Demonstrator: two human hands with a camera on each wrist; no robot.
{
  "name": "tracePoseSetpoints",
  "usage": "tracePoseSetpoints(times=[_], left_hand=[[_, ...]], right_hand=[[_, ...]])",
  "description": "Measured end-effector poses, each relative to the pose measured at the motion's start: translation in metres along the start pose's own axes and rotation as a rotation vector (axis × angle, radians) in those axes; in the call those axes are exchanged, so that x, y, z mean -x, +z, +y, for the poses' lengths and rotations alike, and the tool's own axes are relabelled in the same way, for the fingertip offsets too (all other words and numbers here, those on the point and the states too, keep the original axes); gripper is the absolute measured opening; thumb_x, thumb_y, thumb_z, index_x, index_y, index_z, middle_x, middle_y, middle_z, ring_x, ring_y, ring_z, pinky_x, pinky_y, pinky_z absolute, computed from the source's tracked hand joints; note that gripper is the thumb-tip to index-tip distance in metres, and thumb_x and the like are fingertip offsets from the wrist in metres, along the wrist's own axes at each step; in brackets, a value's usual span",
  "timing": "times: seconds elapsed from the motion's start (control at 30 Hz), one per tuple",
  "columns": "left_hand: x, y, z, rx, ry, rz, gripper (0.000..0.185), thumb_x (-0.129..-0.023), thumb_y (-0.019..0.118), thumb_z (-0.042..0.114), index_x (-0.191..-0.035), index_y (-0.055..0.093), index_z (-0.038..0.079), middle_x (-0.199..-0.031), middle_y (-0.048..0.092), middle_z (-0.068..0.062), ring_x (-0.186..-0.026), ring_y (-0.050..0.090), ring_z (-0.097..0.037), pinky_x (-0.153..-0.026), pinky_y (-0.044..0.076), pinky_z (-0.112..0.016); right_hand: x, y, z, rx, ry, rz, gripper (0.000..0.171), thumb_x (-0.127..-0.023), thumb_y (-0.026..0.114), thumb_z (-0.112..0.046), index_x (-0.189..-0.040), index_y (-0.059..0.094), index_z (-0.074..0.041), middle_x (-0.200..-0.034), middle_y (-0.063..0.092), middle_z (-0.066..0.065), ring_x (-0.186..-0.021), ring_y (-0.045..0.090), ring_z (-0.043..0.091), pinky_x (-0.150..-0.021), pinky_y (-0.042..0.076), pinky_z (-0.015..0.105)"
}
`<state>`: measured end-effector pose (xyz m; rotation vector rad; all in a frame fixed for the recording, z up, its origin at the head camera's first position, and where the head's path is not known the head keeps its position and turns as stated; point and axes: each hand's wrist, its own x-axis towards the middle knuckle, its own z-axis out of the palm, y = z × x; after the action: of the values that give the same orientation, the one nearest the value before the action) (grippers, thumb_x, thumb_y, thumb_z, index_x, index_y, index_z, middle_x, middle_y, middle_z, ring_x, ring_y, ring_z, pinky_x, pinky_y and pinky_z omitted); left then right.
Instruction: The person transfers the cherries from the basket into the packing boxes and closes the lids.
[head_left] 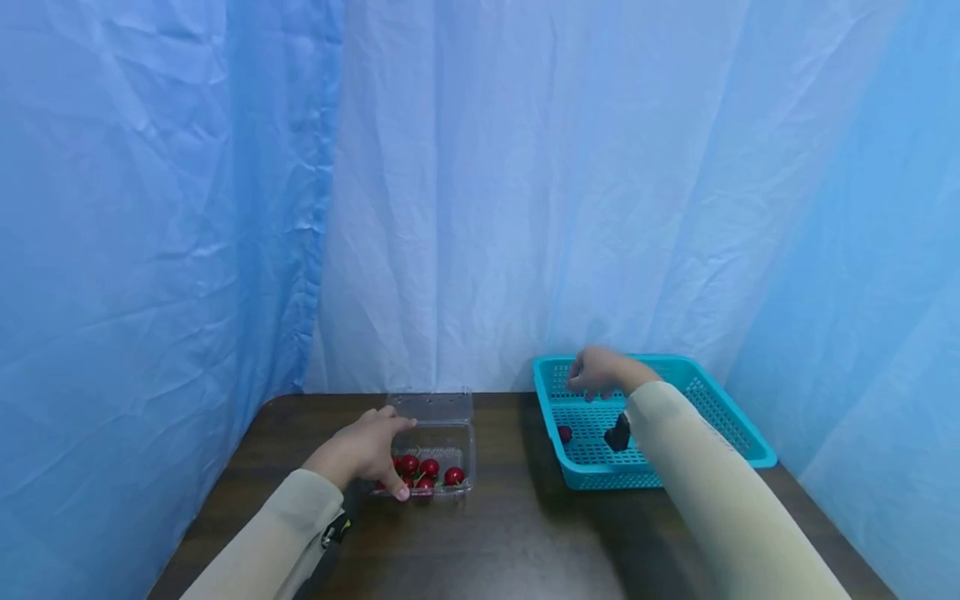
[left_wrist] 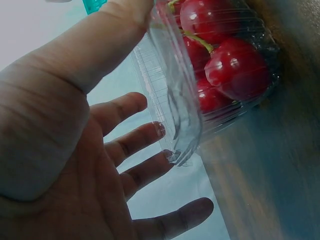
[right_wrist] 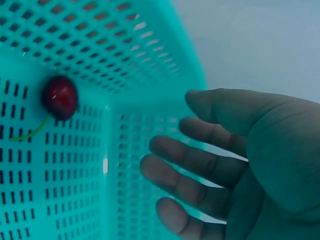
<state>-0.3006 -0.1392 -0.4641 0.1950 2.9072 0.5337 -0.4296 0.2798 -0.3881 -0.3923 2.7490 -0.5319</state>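
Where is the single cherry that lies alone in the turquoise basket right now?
In the head view the cherry lies on the floor of the turquoise basket, near its left wall, on the table's right side, nearer the camera than the right hand.

Between the clear plastic clamshell box (head_left: 435,446) and the perforated turquoise plastic basket (head_left: 731,417) you have an open strip of dark wooden table (head_left: 510,517), widening toward you. The box's raised lid blocks approach from behind. The basket's walls force entry from above. Crumpled blue fabric backdrop (head_left: 480,192) closes the far and side edges.
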Motion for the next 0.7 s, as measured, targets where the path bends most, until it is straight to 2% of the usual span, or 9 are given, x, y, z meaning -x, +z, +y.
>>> tracePoseSetpoints(times=[0.23, 0.43, 0.5, 0.7], left_hand=[[0.003, -0.001, -0.002, -0.004, -0.006, -0.001, 0.118, -0.063, 0.113, 0.043, -0.167, 0.059, 0.026, -0.175, 0.047, -0.018, -0.161, 0.043, -0.049, -0.115, 0.055, -0.075], [0.002, 0.002, -0.003, -0.005, -0.014, 0.000, 0.118, -0.063, 0.113, 0.042, -0.167, 0.059, 0.027, -0.172, 0.049, -0.017, -0.159, 0.046, -0.046, -0.114, 0.057, -0.073], [0.002, 0.002, -0.003, -0.004, -0.016, -0.001, 0.118, -0.063, 0.113, 0.042, -0.167, 0.059, 0.027, -0.173, 0.049, -0.017, -0.159, 0.046, -0.046, -0.115, 0.057, -0.073], [0.000, 0.003, 0.000, -0.007, -0.018, 0.002, 0.118, -0.062, 0.112, 0.044, -0.166, 0.060, 0.027, -0.174, 0.048, -0.017, -0.159, 0.045, -0.047, -0.114, 0.056, -0.075]], right_hand=[[0.002, 0.018, -0.001, -0.015, 0.067, -0.071, 0.028, -0.107, 0.082, -0.030, -0.126, 0.084, -0.009, -0.126, 0.083, 0.012, -0.111, 0.081, 0.034, -0.096, 0.070, 0.055], [0.002, 0.031, -0.004, 0.015, 0.077, -0.094, 0.029, -0.104, 0.084, -0.030, -0.127, 0.084, -0.012, -0.125, 0.082, 0.008, -0.106, 0.081, 0.030, -0.082, 0.070, 0.047], [-0.001, 0.035, -0.002, 0.031, 0.077, -0.109, 0.026, -0.104, 0.085, -0.029, -0.125, 0.084, -0.013, -0.121, 0.082, 0.007, -0.103, 0.082, 0.029, -0.080, 0.069, 0.046], [-0.009, 0.041, 0.000, 0.088, 0.109, -0.136, 0.016, -0.097, 0.092, -0.030, -0.109, 0.087, -0.021, -0.115, 0.082, 0.001, -0.098, 0.081, 0.026, -0.085, 0.070, 0.049]])
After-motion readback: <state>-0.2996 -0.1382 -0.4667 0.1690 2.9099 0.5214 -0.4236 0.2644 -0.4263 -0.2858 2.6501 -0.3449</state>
